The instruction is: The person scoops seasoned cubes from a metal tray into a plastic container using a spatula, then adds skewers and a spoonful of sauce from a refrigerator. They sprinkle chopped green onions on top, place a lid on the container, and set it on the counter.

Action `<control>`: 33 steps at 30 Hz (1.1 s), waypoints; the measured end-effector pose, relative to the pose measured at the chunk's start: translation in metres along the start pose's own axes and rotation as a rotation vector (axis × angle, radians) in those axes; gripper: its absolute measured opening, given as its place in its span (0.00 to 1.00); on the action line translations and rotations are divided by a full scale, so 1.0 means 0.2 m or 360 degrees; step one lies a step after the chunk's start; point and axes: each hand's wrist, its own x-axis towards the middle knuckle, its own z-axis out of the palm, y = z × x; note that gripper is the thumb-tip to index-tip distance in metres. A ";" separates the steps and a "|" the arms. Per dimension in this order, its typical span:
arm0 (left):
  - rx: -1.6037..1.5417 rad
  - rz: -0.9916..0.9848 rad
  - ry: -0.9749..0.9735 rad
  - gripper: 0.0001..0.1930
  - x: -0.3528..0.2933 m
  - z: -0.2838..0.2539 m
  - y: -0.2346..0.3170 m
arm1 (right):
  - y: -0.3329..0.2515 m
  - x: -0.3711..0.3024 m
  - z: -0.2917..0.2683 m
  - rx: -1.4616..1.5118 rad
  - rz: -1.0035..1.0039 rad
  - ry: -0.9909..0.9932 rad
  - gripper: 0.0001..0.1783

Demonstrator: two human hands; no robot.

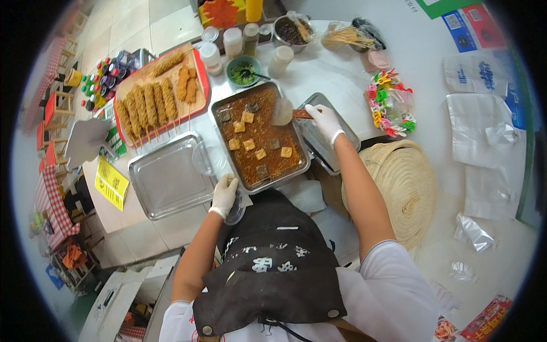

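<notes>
My left hand (225,192), in a white glove, is closed on a clear plastic bowl (236,212) at the near edge of the table. My gloved right hand (325,122) grips the wooden handle of a spatula (301,114). Its broad blade is over the right side of a metal tray (307,165) of reddish-brown sauce. Golden tofu cubes (249,145) and a few dark pieces (262,171) sit in that sauce. Beside the tray's left edge is another clear round piece of plastic (203,159); whether it joins the bowl I cannot tell.
An empty metal tray (165,176) lies at left, below a red-rimmed board (200,97) of breaded skewers. A green bowl of chopped greens (243,70), shakers (280,60) and a pot (289,34) stand behind. Another metal tray (327,139) and a woven lid (405,194) are at right.
</notes>
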 end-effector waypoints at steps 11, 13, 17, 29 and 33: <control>-0.0126 0.0003 0.0014 0.10 0.01 0.01 -0.03 | 0.10 0.21 0.02 0.0438 0.0214 -0.0037 0.41; -0.0153 -0.0066 0.0007 0.10 0.03 0.01 -0.05 | 0.16 0.26 0.01 0.0697 0.0207 -0.0001 0.39; -0.0052 -0.0014 0.0006 0.12 0.03 0.00 -0.07 | 0.32 0.50 -0.11 0.0964 0.0270 0.0453 0.30; -0.0564 -0.0207 0.0351 0.19 -0.04 -0.08 0.12 | -0.06 1.36 -0.47 0.0718 -0.0078 0.1074 0.27; -0.0684 -0.0274 0.0443 0.20 0.04 -0.10 0.06 | -0.19 1.45 -0.51 0.0442 0.0006 0.1369 0.26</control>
